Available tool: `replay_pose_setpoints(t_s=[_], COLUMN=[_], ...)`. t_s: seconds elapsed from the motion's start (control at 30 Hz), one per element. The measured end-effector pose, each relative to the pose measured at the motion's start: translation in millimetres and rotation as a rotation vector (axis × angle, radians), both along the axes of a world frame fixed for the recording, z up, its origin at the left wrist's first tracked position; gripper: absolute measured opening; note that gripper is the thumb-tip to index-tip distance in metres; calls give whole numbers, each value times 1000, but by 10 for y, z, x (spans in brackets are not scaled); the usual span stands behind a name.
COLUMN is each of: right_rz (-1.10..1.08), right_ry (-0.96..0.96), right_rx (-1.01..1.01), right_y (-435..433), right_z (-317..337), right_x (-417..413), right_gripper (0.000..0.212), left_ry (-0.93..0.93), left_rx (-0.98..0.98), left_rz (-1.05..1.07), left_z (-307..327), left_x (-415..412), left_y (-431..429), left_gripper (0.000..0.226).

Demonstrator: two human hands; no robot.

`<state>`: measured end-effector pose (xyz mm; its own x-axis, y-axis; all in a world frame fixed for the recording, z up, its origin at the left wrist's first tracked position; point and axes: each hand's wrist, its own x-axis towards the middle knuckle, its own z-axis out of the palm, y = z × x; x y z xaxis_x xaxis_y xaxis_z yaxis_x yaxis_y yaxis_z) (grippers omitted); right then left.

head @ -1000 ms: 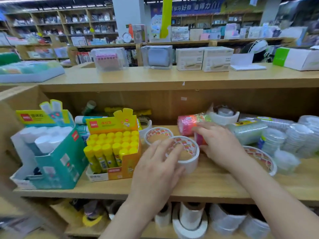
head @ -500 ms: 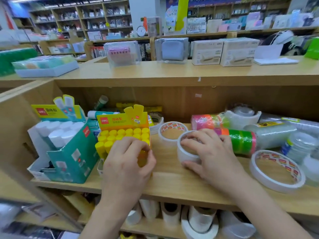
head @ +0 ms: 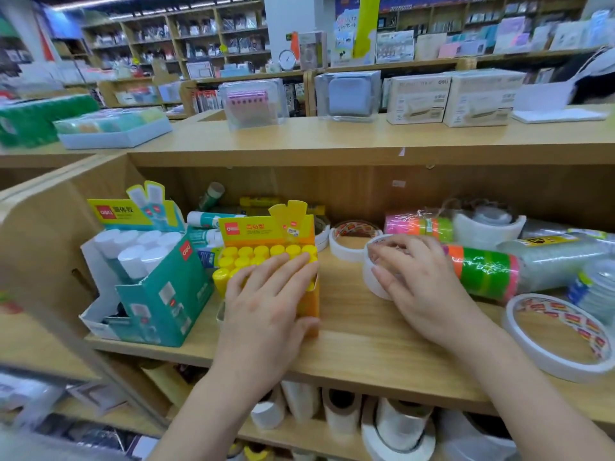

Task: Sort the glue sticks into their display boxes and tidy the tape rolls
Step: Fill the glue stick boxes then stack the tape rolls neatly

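A yellow display box [head: 307,302] full of yellow-capped glue sticks stands on the wooden shelf [head: 359,341]. My left hand [head: 266,307] lies over its caps, and the thumb holds the box's front right side. To its left a teal display box [head: 163,294] holds white-capped glue sticks. My right hand [head: 422,287] curls over a white tape roll [head: 371,277] lying flat on the shelf. A second roll [head: 349,251] sits just behind it. A wide, thin roll [head: 559,341] lies flat at the right.
Loose teal glue sticks [head: 213,219] lie behind the two boxes. Wrapped packs of neon tape [head: 486,271] and clear tape [head: 552,257] lie behind my right hand. Several white rolls [head: 342,410] stand on the shelf below. Boxed goods [head: 416,98] line the shelf top.
My left hand left the white tape roll and moved left onto the yellow glue stick box. My right hand came off the neon tape pack and took hold of the white roll.
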<state>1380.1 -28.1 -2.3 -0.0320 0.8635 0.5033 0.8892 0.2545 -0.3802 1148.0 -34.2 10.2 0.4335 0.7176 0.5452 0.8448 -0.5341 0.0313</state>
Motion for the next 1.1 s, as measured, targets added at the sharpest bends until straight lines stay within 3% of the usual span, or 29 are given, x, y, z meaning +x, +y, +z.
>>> replay_pose_setpoints(t_s=[0.13,0.27,0.43,0.57,0.73,0.8,0.87,1.0,1.1], right_rz=[135,218,257,139,-15,-39,-15,156,158], right_ry=[315,499,515,458,216,103,26,-20,-262], right_rx=[14,-49,-75,-19,141,220,235,-7,-315], right_y=[-108,-208,-273,-343,-396,-409,-397,-135,360], right_z=[234,417,415,441,580,692,827,1128,1273], right_x=[16,119,211,256,133,-24,-223,-653,-926], right_gripper=[42,48,47,49,39,40,41,36,40], left_ry=[-31,-60,-82,-100,-402,-515,-527,-151,124], left_rx=[82,104,94,62,40,41,57,-130,-168], left_rz=[-159,-265,-345,-373,-585,-519,-314,127,241], left_z=[-22,-88,-136,-119,43,131,182,192,120], left_x=[275,649,930,1075,846,542,202,-167,-207], left_y=[-37,-162,-300,-355,-308,-225,-51,392,649], left_gripper=[68,70,69,63,40,31,28,37,42])
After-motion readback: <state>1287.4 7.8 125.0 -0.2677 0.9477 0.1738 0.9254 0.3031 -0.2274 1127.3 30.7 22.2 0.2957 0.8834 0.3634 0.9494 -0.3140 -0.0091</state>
